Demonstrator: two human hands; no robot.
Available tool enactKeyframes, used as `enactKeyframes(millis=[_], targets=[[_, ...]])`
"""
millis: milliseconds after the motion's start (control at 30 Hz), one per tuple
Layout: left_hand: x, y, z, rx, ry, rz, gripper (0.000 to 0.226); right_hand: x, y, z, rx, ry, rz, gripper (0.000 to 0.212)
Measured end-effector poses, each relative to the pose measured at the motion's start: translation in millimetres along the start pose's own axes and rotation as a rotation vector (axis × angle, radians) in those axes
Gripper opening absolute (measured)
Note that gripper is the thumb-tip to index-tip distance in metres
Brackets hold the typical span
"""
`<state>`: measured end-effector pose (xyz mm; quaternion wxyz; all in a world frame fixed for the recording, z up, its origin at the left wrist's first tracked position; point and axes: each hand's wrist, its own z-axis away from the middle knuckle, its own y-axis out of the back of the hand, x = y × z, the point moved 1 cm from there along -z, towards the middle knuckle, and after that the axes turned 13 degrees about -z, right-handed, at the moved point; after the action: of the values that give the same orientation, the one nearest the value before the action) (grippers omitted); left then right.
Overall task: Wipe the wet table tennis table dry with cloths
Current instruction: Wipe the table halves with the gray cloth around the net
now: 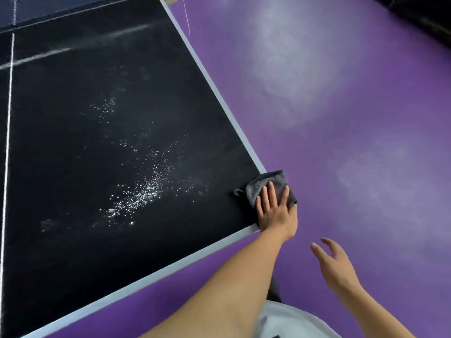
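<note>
The dark table tennis table (73,276) fills the left of the view, with its pale edge band running along the near and right sides. Glinting water droplets (144,191) are scattered over its middle. A crumpled grey cloth (264,182) lies on the table's near right corner, partly hanging over the edge. My left hand (274,211) presses flat on the cloth with its fingers straight and spread. My right hand (333,261) hovers off the table over the floor to the right, fingers relaxed and holding nothing.
Purple floor (341,118) surrounds the table on the right and near side. A white centre line (7,142) runs down the table at the left. The net (61,11) crosses the top left. My pale clothing (288,323) shows at the bottom.
</note>
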<state>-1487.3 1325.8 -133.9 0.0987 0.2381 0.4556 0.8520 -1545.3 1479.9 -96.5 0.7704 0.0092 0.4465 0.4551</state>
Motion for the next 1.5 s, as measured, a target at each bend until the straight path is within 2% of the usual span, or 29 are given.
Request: enactKeyframes(millis=[33,67,133,233,333,400,533,633,767,867,933,1000,1167,1267,1333,1367,1400,1433,1467,1500], targets=[[23.3,3.6,-12.9,-0.06,-0.041,0.02,0.085,-1.3,19.1,-9.8,0.022,-0.017,0.009,0.05],[45.5,8.9,-22.3,-0.132,-0.088,0.058,0.074,-3.4,38.3,-18.8,0.051,-0.047,0.007,0.05],[83.1,7.3,-42.2,-0.318,-0.102,0.267,0.057,-8.3,73.6,-35.3,0.139,-0.109,-0.033,0.048],[117.3,5.5,-51.5,-0.457,0.046,0.72,0.058,-25.4,110.9,-61.0,0.237,-0.099,-0.145,0.042],[135.7,5.9,-45.3,-0.555,0.175,1.041,0.054,-42.4,126.8,-76.3,0.223,-0.114,-0.325,0.039],[139.7,11.7,-38.8,-0.61,0.244,1.228,0.047,-53.3,128.0,-80.9,0.167,-0.127,-0.484,0.037],[123.8,42.9,-33.3,-0.609,0.288,1.37,0.046,-81.8,124.1,-96.6,-0.067,-0.186,-0.725,0.024],[95.2,78.2,-9.0,-0.558,0.358,1.466,0.048,-103.2,111.4,-105.0,-0.352,-0.163,-0.657,0.044],[48.4,111.0,53.6,-0.364,0.426,1.616,0.044,-124.7,60.7,-91.3,-0.861,-0.224,-0.547,0.042],[14.7,111.3,105.4,-0.168,0.543,1.644,0.036,-133.1,11.1,-69.3,-1.026,-0.238,-0.449,0.035],[-11.7,103.3,137.5,-0.022,0.696,1.659,0.034,-134.6,-19.7,-51.7,-1.02,-0.242,-0.368,0.017],[-41.6,94.5,169.4,0.136,0.802,1.725,0.038,-127.4,-45.6,-35.1,-0.978,-0.204,-0.272,0.015],[-132.2,92.5,245.0,0.614,0.812,1.953,0.045,-118.5,-89.9,20.9,-1.025,-0.08,-0.04,0.019],[-219.6,80.5,273.6,0.887,0.916,2.007,0.056,-125.1,-122.9,50.6,-1.01,0.073,0.074,0.016],[-277.5,80.3,278.5,0.957,0.893,1.822,0.077,-131.5,-153.3,65.7,-0.987,0.209,0.14,0.018],[-308.0,87.8,275.5,0.977,0.697,1.842,0.084,-133.8,-168.9,71.8,-0.955,0.268,0.167,0.02],[-339.8,93.2,280.7,1.017,1.151,1.725,0.069,-134.0,-184.1,76.2,-0.901,0.314,0.183,0.023],[-376.4,92.3,278.1,1.179,1.323,1.802,0.052,-132.3,-198.8,79.3,-0.832,0.353,0.19,0.026],[-404.6,100.2,286.4,1.256,1.56,1.451,0.045,-127.7,-213.1,80.9,-0.749,0.38,0.201,0.03],[-430.4,104.0,286.2,1.233,1.407,1.438,0.044,-121.9,-226.4,82.3,-0.652,0.389,0.219,0.033]])
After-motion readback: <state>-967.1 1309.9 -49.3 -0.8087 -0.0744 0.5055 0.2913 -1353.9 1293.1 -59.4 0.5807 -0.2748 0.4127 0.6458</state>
